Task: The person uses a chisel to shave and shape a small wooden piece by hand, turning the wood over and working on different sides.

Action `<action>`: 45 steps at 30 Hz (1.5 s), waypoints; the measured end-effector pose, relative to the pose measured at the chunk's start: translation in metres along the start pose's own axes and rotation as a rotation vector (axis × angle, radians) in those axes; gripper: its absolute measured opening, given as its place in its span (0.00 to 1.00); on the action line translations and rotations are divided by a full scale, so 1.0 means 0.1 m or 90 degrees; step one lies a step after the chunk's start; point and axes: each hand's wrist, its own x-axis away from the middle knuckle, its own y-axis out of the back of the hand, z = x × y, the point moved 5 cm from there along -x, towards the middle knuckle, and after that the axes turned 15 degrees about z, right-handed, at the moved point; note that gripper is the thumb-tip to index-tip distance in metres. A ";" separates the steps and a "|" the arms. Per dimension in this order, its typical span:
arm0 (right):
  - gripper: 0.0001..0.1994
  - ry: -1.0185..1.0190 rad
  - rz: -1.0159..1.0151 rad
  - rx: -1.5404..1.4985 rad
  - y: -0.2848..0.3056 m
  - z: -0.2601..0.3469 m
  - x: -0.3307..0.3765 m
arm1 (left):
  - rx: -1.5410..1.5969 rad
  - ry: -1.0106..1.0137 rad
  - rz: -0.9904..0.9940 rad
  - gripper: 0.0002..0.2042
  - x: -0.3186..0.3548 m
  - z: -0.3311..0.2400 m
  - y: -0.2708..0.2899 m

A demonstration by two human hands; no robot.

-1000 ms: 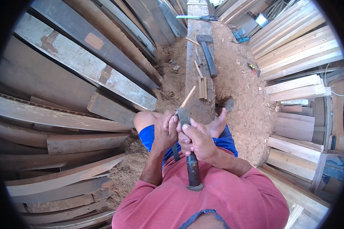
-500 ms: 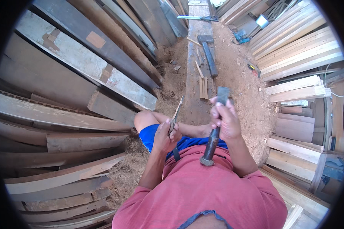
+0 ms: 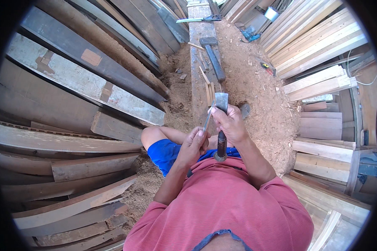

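In my left hand is a thin wooden strip, pinched near its lower end and pointing up and away from me. My right hand is closed round a chisel, with its wide metal blade up and its dark handle hanging toward my shirt. The strip's upper end meets the right fingers beside the blade; whether it touches the steel, I cannot tell. Just beyond the hands, short wooden pieces lie on a long plank, and a hammer rests farther up it.
A handsaw lies across the plank's far end. Sawdust and chips cover the ground. Stacked boards stand close on the left, pale lumber on the right. A blue power tool and a yellow-and-black tool lie at right.
My hands have come together: the chisel has moved left and the strip right, so the strip's tip is now beside the blade. The view has shifted slightly.
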 end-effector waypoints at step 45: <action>0.13 -0.028 -0.036 0.154 0.79 0.23 0.23 | -0.480 0.072 -0.046 0.09 -0.13 -0.41 0.37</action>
